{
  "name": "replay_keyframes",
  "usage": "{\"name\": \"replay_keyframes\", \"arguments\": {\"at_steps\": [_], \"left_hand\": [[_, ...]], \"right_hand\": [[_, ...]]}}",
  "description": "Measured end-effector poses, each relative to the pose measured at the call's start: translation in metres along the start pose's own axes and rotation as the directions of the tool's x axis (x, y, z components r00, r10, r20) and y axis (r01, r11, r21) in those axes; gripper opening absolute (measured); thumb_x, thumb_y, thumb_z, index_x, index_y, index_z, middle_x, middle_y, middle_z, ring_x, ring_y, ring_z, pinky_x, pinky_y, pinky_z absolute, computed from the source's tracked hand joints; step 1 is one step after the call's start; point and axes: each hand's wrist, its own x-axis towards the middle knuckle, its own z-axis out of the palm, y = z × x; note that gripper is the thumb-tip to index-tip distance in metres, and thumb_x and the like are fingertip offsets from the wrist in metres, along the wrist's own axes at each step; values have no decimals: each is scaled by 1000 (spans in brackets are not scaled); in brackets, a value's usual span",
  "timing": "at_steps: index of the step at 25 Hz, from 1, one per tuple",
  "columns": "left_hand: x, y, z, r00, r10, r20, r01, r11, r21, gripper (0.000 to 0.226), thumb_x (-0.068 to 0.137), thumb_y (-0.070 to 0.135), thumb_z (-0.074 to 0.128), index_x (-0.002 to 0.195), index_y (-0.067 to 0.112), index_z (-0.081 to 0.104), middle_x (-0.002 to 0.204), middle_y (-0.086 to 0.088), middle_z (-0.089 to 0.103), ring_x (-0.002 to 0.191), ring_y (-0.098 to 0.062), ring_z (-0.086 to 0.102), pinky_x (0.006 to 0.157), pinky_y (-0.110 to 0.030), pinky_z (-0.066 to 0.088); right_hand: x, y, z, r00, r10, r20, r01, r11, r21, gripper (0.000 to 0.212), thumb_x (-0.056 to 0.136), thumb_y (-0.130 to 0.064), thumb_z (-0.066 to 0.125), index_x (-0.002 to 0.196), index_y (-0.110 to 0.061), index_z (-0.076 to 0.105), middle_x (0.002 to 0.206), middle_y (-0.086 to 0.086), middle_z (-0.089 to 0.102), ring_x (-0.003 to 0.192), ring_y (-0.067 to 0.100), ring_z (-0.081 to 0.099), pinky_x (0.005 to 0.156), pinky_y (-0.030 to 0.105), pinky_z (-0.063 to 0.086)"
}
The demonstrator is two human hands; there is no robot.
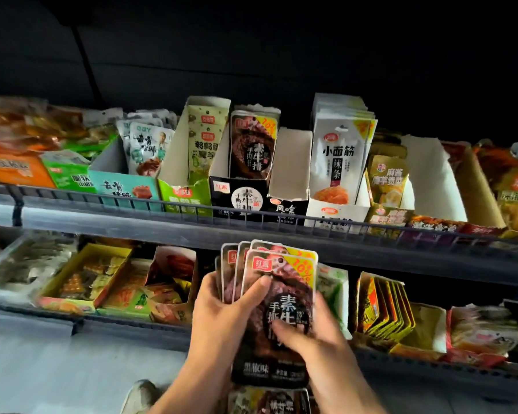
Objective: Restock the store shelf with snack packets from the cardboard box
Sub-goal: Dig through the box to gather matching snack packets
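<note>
Several dark snack packets (277, 306) sit fanned just below the black display carton (240, 198), left hand (222, 309) and right hand (308, 339) both curled around them; that carton holds only a few, so stocking seems barely begun, and more packets (269, 401) wait below

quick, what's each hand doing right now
Left hand: grips the fanned stack of dark snack packets.
Right hand: holds the same stack, fingers on the front packet.

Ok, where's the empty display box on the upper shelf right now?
In the head view, the empty display box stands mid upper shelf, between the dark display box on its left and the white packets on its right.
</note>
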Motion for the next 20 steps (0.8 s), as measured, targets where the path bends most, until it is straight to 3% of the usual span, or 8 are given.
{"name": "replay_keyframes", "arguments": {"at_steps": [3,5,9,11,13,16,18,20], "left_hand": [[11,55,-8,962,124,243,-125,992,-11,24,80,22,69,102,31,66,99,-3,76,96,-24,72,86,-45,54],[31,101,-10,881,272,388,-269,961,-62,36,73,15,57,106,30,62,100,-2,75,94,-21,71,80,-41,52],[107,188,0,756,565,331,-584,810,-49,45,74,-3,58,114,18,56,100,-1,71,96,-18,67,81,-36,56],[151,207,9,780,551,296,-555,828,-78,48,64,-4,56,108,16,57,96,-2,71,95,-22,65,82,-39,53],[183,204,16,818,505,274,-524,852,-8,53,62,-8,50,109,17,56,92,0,68,94,-21,60,79,-37,47],[217,183,11,852,440,284,-502,841,203,50,77,-7,55,120,19,55,95,6,68,94,-11,60,76,-26,46],[229,174,3,863,422,278,-499,801,332,52,73,14,66,123,25,58,104,9,71,104,-12,63,86,-31,48],[233,173,-5,872,428,238,-487,809,329,53,74,16,63,125,27,55,107,8,70,105,-14,62,87,-35,47]], "right_hand": [[4,-50,24,987,-69,144,63,997,46,56,83,7,57,117,-38,63,111,4,74,102,24,72,89,46,52],[25,-93,37,964,-207,169,224,970,-93,56,77,8,59,120,-29,61,108,4,74,103,22,70,88,47,51],[99,-183,67,883,-467,39,467,868,-171,50,71,20,62,106,-15,56,99,6,73,102,24,68,85,44,53],[147,-210,71,884,-467,-10,462,876,-140,43,70,22,61,95,-12,53,101,14,69,106,34,65,89,50,54],[188,-213,67,890,-454,-32,431,864,-261,41,64,10,70,94,-12,53,110,19,68,110,39,63,97,57,49],[215,-206,56,903,-429,-14,331,717,-613,74,63,-22,83,130,-20,51,130,9,62,120,27,58,106,50,44],[218,-208,54,903,-430,-6,295,629,-719,86,77,-26,83,148,-19,37,141,5,54,128,23,51,110,42,40],[223,-210,55,899,-438,18,312,610,-728,91,81,-24,81,154,-17,27,150,3,44,136,23,43,111,36,35]]}}
